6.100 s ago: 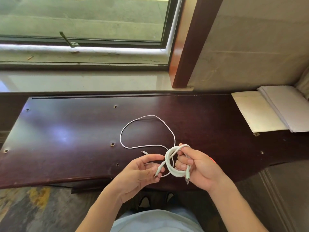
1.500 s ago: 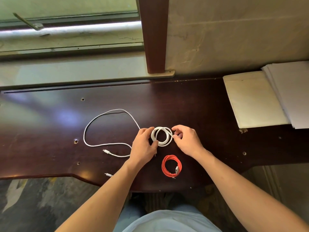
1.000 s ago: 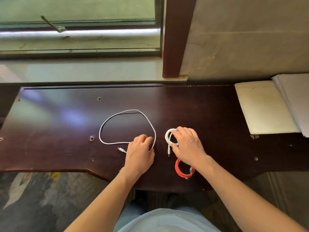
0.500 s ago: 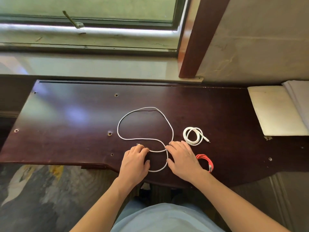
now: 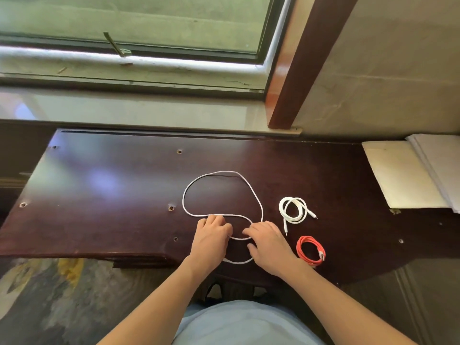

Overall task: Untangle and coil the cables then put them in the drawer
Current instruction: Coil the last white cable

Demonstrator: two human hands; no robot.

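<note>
A loose white cable (image 5: pixel 184 200) lies in a wide loop on the dark wooden table (image 5: pixel 112 185), and its near part curls toward the front edge. My left hand (image 5: pixel 212 236) has its fingers curled over the cable's near left stretch. Where the cable crosses itself, my right hand (image 5: pixel 270 242) bends its fingers over it. A coiled white cable (image 5: pixel 282 211) lies right of my hands. A coiled red cable (image 5: pixel 301 252) lies nearer the front edge, by my right wrist. No drawer is in view.
Stacked white papers (image 5: pixel 403 175) lie at the table's right end. Several screw holes dot the tabletop. A window sill (image 5: pixel 124 110) and a brown wooden post (image 5: pixel 298 70) stand behind the table. Patterned floor shows lower left.
I set the coiled white cable down beside the red coil and let it go. Both hands moved left onto the loose white cable, and their fingers have since curled onto it.
</note>
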